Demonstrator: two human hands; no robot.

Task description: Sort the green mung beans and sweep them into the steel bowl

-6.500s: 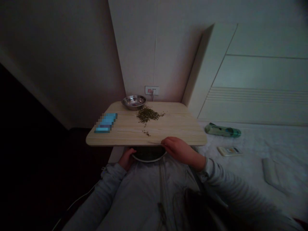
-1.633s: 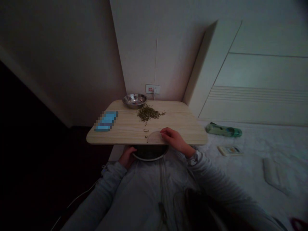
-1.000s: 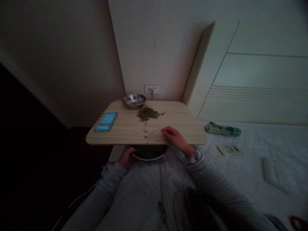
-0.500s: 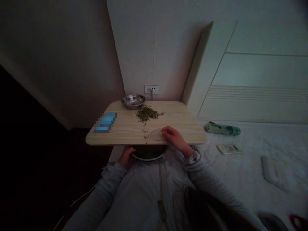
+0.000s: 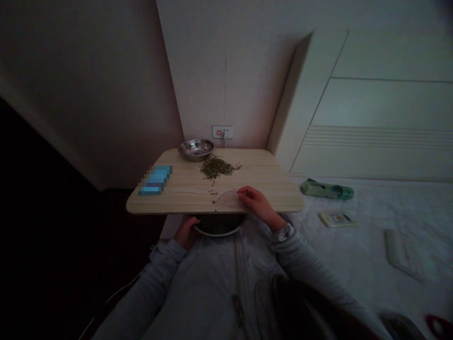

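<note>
On the light wooden table (image 5: 180,200) lies a spread pile of small green beans (image 5: 216,167), with a few stray ones trailing toward the front edge. My right hand (image 5: 254,202) pinches the right rim of a clear round lid (image 5: 228,199) that lies by the front edge, just right of the stray beans. Below that edge, my left hand (image 5: 187,231) grips the left rim of a dark bowl (image 5: 220,226) at my lap; the table hides the bowl's far part.
A steel bowl (image 5: 197,150) stands at the table's back left, and a blurred blue object (image 5: 155,180) lies at its left. On the bed are a green bottle (image 5: 327,190) and a phone-like object (image 5: 338,219). A socket (image 5: 222,131) is behind.
</note>
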